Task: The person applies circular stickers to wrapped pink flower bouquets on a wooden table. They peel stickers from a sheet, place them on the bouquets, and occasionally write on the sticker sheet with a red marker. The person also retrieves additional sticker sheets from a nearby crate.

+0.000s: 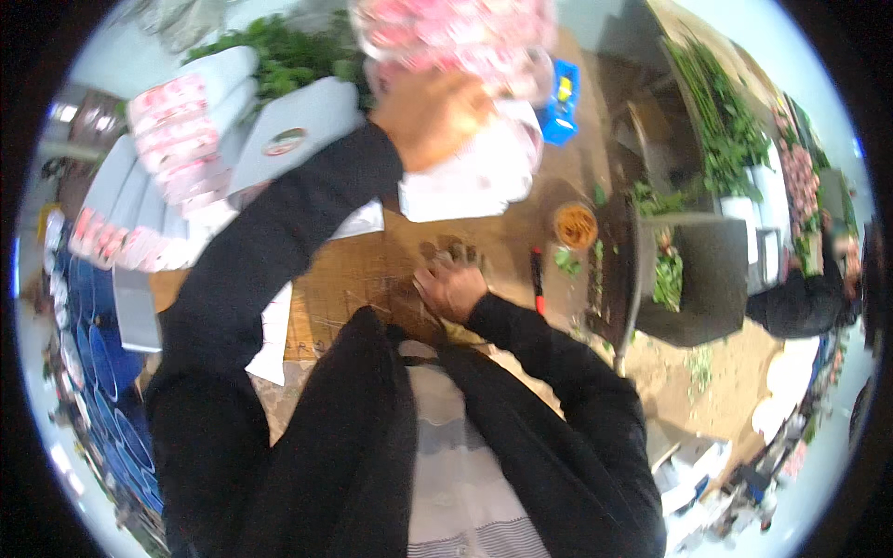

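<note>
My left hand (436, 118), blurred, reaches across the table and lies over the near side of stacked pink flower bunches (453, 31) in pale wrapping. Whether its fingers grip the wrapping cannot be told. Below it, white wrapping paper or card (464, 192) shows on the wooden table (349, 279). Close to my body, my right hand (453, 287) rests on the tabletop with its fingers somewhat apart and nothing visible in it. A black-and-red tool (537, 279), perhaps a knife or pen, lies right of that hand. Beyond it stands a round tub of rubber bands (576, 225).
Wrapped pink bunches (174, 132) and grey-white sleeves (296, 136) crowd the left, before green foliage (286, 56). A blue tape dispenser (560, 104) sits at the back right. Beyond the table edge is a grey bin (704, 279). Blue buckets (104, 363) line the far left; another person's sleeve (795, 303) shows right.
</note>
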### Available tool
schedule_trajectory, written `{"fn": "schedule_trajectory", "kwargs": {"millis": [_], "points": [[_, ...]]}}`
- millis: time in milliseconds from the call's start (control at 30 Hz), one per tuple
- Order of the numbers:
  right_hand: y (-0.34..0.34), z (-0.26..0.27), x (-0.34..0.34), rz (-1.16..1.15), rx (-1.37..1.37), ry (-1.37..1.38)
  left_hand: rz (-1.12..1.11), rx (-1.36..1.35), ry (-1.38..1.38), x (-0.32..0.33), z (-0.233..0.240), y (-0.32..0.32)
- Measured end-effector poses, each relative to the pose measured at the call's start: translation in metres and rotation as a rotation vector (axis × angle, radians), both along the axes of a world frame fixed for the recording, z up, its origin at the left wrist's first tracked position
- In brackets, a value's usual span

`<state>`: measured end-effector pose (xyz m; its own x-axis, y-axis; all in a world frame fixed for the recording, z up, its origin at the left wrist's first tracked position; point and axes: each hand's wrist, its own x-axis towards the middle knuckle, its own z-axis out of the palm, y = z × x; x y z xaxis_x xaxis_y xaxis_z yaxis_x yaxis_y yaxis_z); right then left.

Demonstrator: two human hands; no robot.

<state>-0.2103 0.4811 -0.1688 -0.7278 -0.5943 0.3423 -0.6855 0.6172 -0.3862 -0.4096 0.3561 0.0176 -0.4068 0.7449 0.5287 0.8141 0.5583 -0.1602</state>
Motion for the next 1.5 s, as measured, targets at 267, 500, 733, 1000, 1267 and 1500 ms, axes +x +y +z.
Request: {"fn": "schedule_trajectory", "kwargs": {"millis": [267,500,733,1000,1267,1500], "points": [[-0.036,-0.002,0.048,-0.095,-0.130,-0.673,0.187,0.224,-0.153,0.102,-0.044,-0.025],[-0.048,-0.003,0.069,-0.168,-0.034,-0.824,0.786,0.413,-0.623,0.262,-0.152,-0.179],[-0.097,-0.013,0.085,-0.119,0.062,-0.886,1.564,0.322,-0.836,0.377,-0.224,-0.378],[-0.233,-0.059,0.075,-0.108,0.086,-0.443,1.565,0.262,-0.988,0.400,-0.267,-0.440],[-0.346,-0.101,-0.002,-0.714,-0.148,-0.861,1.327,0.331,-0.955,0.426,-0.268,-0.459],[-0.380,-0.009,0.025,-0.367,-0.535,-0.996,1.200,0.665,-0.969,0.415,-0.247,-0.504]]}}
